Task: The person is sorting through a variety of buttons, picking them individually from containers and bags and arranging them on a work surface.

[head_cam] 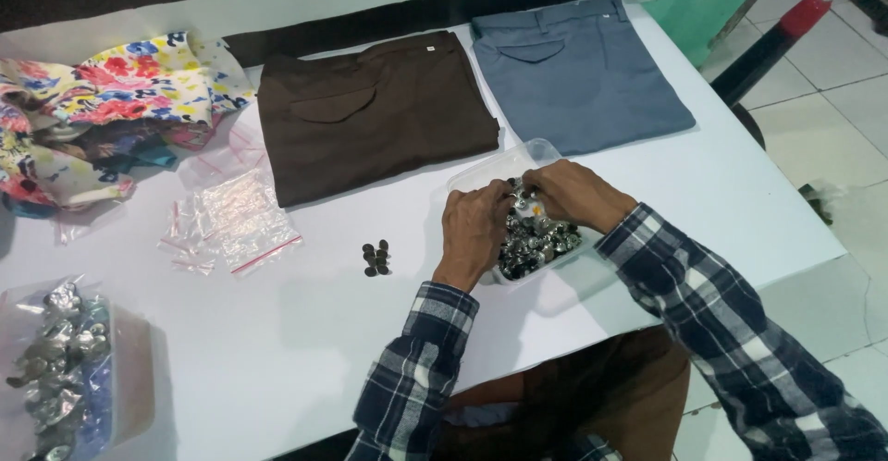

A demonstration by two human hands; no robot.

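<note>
A big white table (703,193) holds brown trousers (375,114) and grey-blue trousers (583,73), both soft and folded flat. Near the front edge sits a clear plastic tub (490,167), light and bendy, full of small shiny metal buttons (541,239). The buttons look hard, smooth and slippery, so I think each is best pinched by its rim. The left hand (474,225) and right hand (575,193) meet over the tub, fingers curled shut on one tiny button (521,200). A little dark pile of buttons (376,258) lies just left.
</note>
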